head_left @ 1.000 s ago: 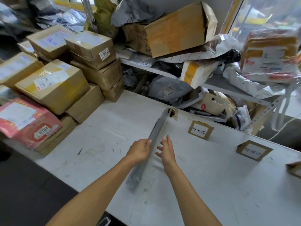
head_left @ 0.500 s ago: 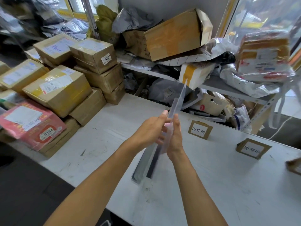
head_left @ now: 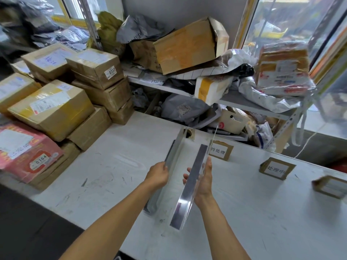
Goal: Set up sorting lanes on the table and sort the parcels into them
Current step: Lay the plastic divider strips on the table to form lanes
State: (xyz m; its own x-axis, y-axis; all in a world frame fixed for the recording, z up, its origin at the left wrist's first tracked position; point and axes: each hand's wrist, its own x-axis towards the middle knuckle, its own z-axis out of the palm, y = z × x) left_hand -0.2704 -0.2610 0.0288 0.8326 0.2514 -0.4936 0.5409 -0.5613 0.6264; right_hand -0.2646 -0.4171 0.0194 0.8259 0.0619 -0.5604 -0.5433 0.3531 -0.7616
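I've got two clear acrylic dividers: my left hand grips the one standing on edge on the counter, while my right hand cradles the second divider, lifted and tilted just beside the first. To seat it well I'd lower it parallel, well clear of the first, lined up with the cardboard label stands. The plastic is slick, thin and glossy, so I'd keep a firm grip. The taped cardboard parcels wait stacked at left.
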